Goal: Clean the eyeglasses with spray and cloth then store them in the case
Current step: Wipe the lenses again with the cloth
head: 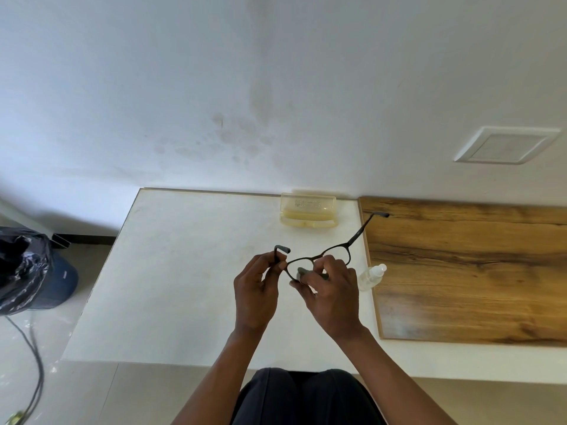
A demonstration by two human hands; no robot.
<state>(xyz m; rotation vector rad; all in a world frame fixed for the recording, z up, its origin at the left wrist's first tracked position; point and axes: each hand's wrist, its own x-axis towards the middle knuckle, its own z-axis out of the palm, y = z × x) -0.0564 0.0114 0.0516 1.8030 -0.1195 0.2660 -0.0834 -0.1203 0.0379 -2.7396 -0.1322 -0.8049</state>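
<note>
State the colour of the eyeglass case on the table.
The case is translucent pale yellow, seen in the head view.

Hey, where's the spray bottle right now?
In the head view, the spray bottle lies on its side on the white table, just right of the right hand, beside the wooden board.

We've got the glasses [333, 252] up over the white table [184, 271], left hand [256, 289] pinching the frame by one hinge, right hand [333, 291] rubbing a small grey cloth [302, 272] on a lens. Both arms of the frame are unfolded. Spray bottle [371, 277] lies just right of our hand, the yellowish case [308, 210] sits open by the wall.
</note>
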